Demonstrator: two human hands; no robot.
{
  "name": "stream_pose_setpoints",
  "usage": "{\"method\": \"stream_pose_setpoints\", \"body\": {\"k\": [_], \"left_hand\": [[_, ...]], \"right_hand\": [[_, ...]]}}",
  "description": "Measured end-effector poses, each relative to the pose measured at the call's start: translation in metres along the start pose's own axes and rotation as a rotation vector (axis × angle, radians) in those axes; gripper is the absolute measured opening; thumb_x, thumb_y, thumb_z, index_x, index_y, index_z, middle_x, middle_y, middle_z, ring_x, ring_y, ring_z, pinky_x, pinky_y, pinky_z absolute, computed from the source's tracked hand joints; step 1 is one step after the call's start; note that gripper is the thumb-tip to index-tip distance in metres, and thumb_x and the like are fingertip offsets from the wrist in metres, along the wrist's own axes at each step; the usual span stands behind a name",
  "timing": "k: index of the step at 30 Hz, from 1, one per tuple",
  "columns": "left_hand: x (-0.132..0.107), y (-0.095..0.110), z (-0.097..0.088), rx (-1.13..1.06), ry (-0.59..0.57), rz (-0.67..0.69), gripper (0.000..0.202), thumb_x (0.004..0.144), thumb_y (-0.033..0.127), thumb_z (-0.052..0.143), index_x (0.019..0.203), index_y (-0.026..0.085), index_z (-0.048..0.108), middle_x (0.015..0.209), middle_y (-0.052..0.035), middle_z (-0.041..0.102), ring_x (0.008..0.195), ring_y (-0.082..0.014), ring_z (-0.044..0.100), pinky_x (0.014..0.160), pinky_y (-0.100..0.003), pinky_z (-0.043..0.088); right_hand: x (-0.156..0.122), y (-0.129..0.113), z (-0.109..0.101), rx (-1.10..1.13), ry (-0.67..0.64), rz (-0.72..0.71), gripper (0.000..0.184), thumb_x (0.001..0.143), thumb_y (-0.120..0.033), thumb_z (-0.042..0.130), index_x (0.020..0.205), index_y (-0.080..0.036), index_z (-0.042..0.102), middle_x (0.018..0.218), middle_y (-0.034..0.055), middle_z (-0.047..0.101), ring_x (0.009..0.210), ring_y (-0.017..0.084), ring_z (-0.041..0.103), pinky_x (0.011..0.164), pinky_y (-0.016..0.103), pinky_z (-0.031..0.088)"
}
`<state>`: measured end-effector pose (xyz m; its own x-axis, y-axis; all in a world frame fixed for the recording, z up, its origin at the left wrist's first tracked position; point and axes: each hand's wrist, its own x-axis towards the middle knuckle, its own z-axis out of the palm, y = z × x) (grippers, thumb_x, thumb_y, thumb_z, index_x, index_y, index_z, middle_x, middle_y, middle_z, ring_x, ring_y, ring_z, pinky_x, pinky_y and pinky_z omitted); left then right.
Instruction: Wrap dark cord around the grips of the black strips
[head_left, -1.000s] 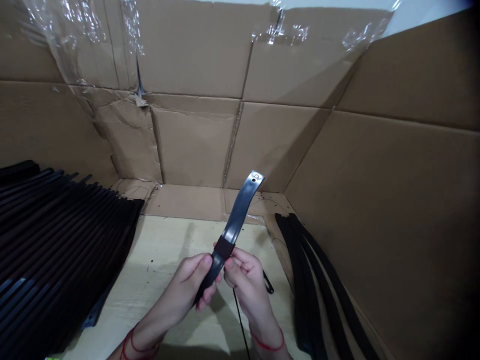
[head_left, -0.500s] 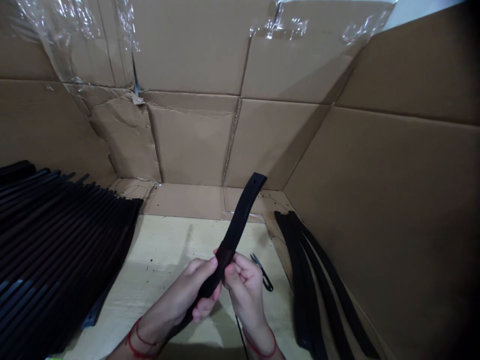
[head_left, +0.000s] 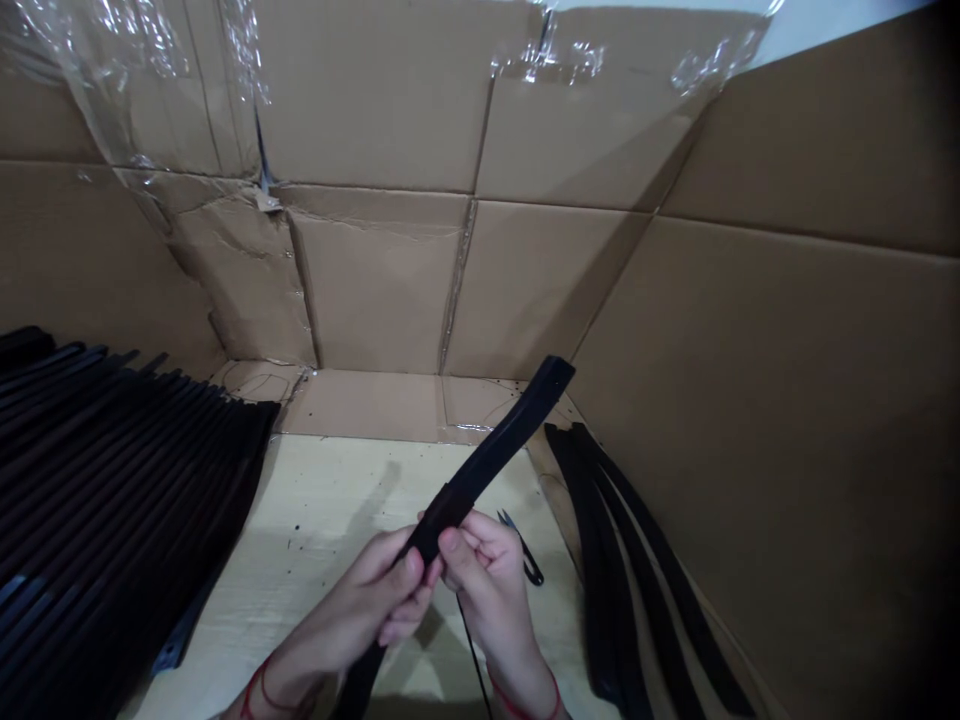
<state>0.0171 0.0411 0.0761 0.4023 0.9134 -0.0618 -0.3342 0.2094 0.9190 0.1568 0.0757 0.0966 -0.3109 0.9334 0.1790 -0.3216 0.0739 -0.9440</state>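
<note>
A long black curved strip (head_left: 495, 452) is gripped near its middle by both hands, over a pale wooden tabletop (head_left: 322, 520). My left hand (head_left: 367, 605) is closed round the strip, thumb on top. My right hand (head_left: 484, 575) pinches the strip from the right, just where a darker band wraps round it. The strip's far end points up and to the right towards the cardboard wall; its near end runs down past my left wrist and out of view. Both wrists wear thin red strings.
A large stack of similar black strips (head_left: 112, 500) fills the left side. A few more strips (head_left: 622, 560) lie along the right cardboard wall (head_left: 787, 450). Small black snips (head_left: 525, 555) rest on the table beside my right hand. Taped cardboard (head_left: 390, 200) walls surround the table.
The strip has turned and tilted to the right, its shiny face with the end hole now facing away. Both hands slid slightly along it, keeping their grip.
</note>
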Motion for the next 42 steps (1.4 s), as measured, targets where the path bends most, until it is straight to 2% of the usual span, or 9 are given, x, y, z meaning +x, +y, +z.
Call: {"method": "stream_pose_setpoints", "body": {"k": [4,9,13,16,22,29,36,39,42], "left_hand": [[0.016,0.002,-0.006,-0.085,-0.125,-0.077,0.053,0.088,0.066,0.041,0.08,0.016,0.054,0.047,0.0052,0.043,0.037,-0.0084,0.035,0.039,-0.022,0.028],[0.019,0.015,0.007,0.25,0.308,0.113,0.044,0.087,0.056,0.054,0.07,0.017,0.051,0.051,0.0045,0.047,0.048,-0.0078,0.042,0.049,-0.019,0.034],[0.016,0.013,0.001,0.041,0.066,-0.189,0.05,0.086,0.066,0.045,0.071,0.018,0.051,0.041,0.0099,0.032,0.034,-0.0062,0.022,0.034,-0.02,0.02],[0.02,0.008,-0.007,-0.02,-0.088,-0.288,0.052,0.084,0.07,0.042,0.074,0.019,0.05,0.038,0.0104,0.032,0.031,-0.007,0.02,0.032,-0.021,0.021],[0.02,0.006,0.003,0.507,0.241,0.185,0.035,0.084,0.051,0.061,0.091,0.017,0.056,0.076,-0.0008,0.057,0.07,-0.0136,0.049,0.063,-0.024,0.037],[0.01,0.009,0.003,-0.045,-0.043,-0.047,0.045,0.083,0.061,0.057,0.081,0.018,0.046,0.063,0.0071,0.033,0.05,-0.0055,0.022,0.046,-0.02,0.014],[0.014,0.007,-0.001,-0.225,-0.292,-0.115,0.056,0.082,0.074,0.044,0.073,0.019,0.042,0.053,0.0088,0.028,0.041,-0.0047,0.017,0.039,-0.02,0.011],[0.013,0.013,0.002,-0.056,-0.189,-0.105,0.057,0.088,0.069,0.037,0.074,0.016,0.05,0.053,0.0037,0.042,0.044,-0.0076,0.035,0.044,-0.021,0.028],[0.011,0.019,0.009,0.139,0.083,0.026,0.048,0.094,0.057,0.04,0.078,0.014,0.054,0.059,-0.0005,0.054,0.053,-0.0102,0.049,0.055,-0.023,0.038]], "right_hand": [[-0.001,-0.005,0.005,-0.144,0.104,-0.075,0.039,0.085,-0.042,0.067,0.057,-0.015,0.058,0.044,-0.0021,0.052,0.04,0.009,0.045,0.04,0.02,0.03],[0.003,-0.006,0.0,-0.151,0.113,-0.121,0.033,0.086,-0.041,0.066,0.067,-0.014,0.067,0.045,-0.0045,0.049,0.041,0.008,0.043,0.042,0.019,0.032],[0.005,-0.002,-0.008,0.028,-0.04,0.0,0.038,0.074,-0.045,0.077,0.099,-0.017,0.075,0.058,-0.001,0.063,0.05,0.012,0.054,0.049,0.022,0.044],[0.006,0.001,-0.009,0.073,-0.001,0.017,0.04,0.067,-0.043,0.084,0.095,-0.017,0.077,0.068,0.0032,0.071,0.058,0.015,0.061,0.055,0.024,0.051],[0.009,0.001,-0.007,0.042,0.124,0.004,0.03,0.068,-0.037,0.084,0.089,-0.016,0.077,0.069,0.0042,0.07,0.062,0.015,0.062,0.053,0.022,0.05],[0.005,-0.001,-0.011,0.051,-0.062,0.055,0.029,0.077,-0.04,0.077,0.09,-0.015,0.077,0.047,-0.0054,0.048,0.04,0.004,0.034,0.038,0.014,0.028],[-0.001,-0.012,-0.003,-0.099,-0.049,-0.021,0.031,0.083,-0.042,0.069,0.065,-0.016,0.064,0.045,0.0003,0.061,0.036,0.011,0.055,0.038,0.019,0.043],[-0.004,-0.013,0.0,-0.242,0.03,-0.082,0.034,0.086,-0.039,0.064,0.061,-0.017,0.06,0.044,0.0009,0.061,0.036,0.013,0.058,0.036,0.019,0.041],[-0.004,-0.014,0.0,-0.294,0.064,-0.085,0.032,0.088,-0.04,0.062,0.067,-0.016,0.065,0.044,-0.0004,0.06,0.036,0.014,0.058,0.037,0.02,0.042]]}}
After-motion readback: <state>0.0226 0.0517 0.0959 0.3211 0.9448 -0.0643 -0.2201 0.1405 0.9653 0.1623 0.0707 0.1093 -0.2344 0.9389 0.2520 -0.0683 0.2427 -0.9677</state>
